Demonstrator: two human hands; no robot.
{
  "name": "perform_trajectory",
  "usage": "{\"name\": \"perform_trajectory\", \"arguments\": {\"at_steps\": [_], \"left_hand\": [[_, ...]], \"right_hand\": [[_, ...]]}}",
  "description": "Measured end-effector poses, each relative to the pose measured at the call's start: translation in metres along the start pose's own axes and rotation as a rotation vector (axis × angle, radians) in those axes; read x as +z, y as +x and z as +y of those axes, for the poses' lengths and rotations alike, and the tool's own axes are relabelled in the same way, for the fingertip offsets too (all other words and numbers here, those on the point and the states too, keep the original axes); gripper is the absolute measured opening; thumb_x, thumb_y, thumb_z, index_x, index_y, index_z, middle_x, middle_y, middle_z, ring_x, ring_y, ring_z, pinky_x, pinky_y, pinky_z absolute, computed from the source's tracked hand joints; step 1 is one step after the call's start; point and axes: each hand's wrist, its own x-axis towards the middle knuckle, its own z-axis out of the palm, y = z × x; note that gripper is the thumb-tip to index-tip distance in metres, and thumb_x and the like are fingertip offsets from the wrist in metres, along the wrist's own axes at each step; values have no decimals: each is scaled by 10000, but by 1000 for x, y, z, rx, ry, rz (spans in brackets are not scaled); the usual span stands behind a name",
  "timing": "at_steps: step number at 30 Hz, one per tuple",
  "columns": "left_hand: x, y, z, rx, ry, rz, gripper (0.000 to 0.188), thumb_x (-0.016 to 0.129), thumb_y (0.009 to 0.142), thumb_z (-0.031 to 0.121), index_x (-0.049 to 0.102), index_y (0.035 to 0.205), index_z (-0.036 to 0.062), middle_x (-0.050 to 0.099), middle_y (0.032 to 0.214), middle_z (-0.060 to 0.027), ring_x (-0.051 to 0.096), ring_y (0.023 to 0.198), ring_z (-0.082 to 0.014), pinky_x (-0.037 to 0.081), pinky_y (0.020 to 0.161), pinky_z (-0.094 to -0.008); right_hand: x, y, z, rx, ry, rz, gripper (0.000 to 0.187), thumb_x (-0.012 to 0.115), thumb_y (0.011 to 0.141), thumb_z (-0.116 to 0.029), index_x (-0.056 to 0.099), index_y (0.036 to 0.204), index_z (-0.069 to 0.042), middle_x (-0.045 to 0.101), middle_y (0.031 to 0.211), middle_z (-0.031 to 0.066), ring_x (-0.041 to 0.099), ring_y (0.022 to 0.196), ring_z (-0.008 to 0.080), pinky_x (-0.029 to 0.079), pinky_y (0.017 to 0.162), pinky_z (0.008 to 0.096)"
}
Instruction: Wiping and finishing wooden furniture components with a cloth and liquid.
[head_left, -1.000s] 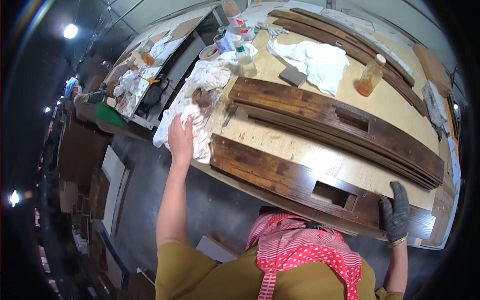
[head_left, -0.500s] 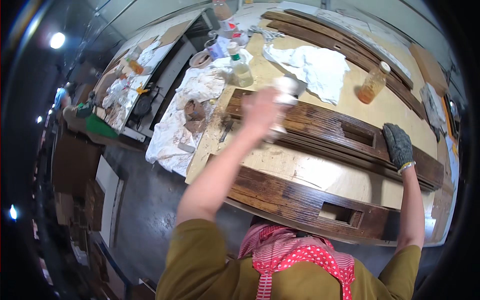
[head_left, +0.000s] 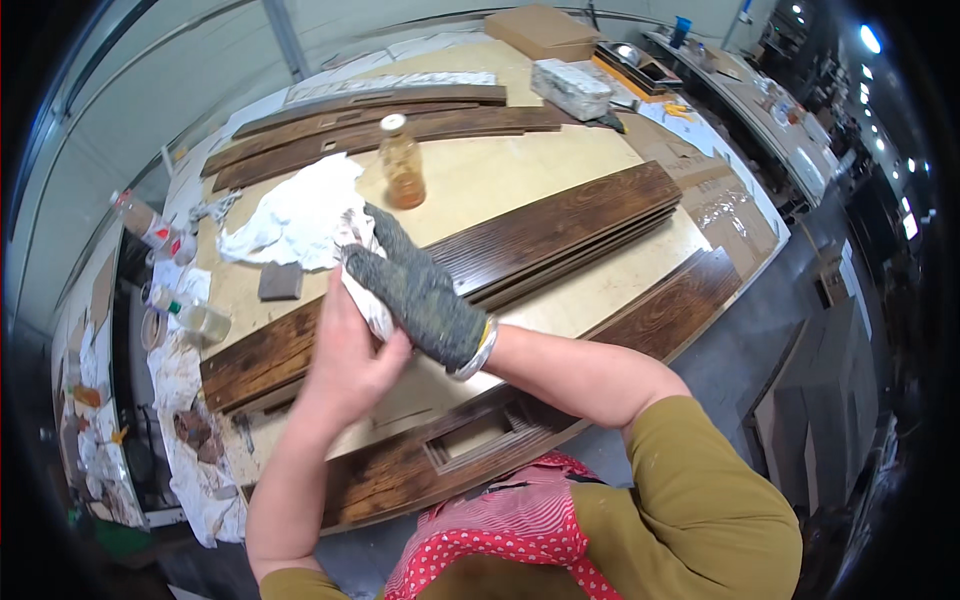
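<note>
Gloved right hand (head_left: 425, 300) has shifted along board stack (head_left: 570, 217), joining bare left hand (head_left: 350, 362); fingers of both grasp wadded white cloth (head_left: 367, 300), wiping seemingly paused.

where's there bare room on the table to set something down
Bare pale tabletop lies right of the capped jar, between the back boards and the plank stack. A narrower strip runs between that stack and the front board. Crowded: left edge, with bottles and stained rags; around the left hand, gloved right hand and cloth.
</note>
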Motion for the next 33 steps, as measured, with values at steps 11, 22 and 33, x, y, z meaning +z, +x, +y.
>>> {"name": "perform_trajectory", "arguments": {"at_steps": [11,22,33], "left_hand": [[73,47,-50,-278,344,-406,541,561,911,355,447,1341,47,553,1202,-172,494,1142,-348,353,970,-449],[80,47,-64,-268,310,-329,297,546,930,265,563,1122,39,606,1047,-164,551,1000,-354,396,853,-445],[42,54,-28,-67,530,-70,274,700,808,90,565,1039,35,616,867,-194,595,806,-393,459,687,-437]], "right_hand": [[-165,-10,54,-481,-1183,-340,436,604,849,-393,583,1177,-106,589,1148,164,578,1060,318,453,894,459],[-524,-85,84,492,-867,690,369,560,877,-388,628,1013,-52,607,1095,250,597,1006,400,454,904,419],[-537,-196,17,108,-1077,531,492,566,934,-327,496,1322,-33,540,1304,190,536,1188,304,411,1013,361]]}}
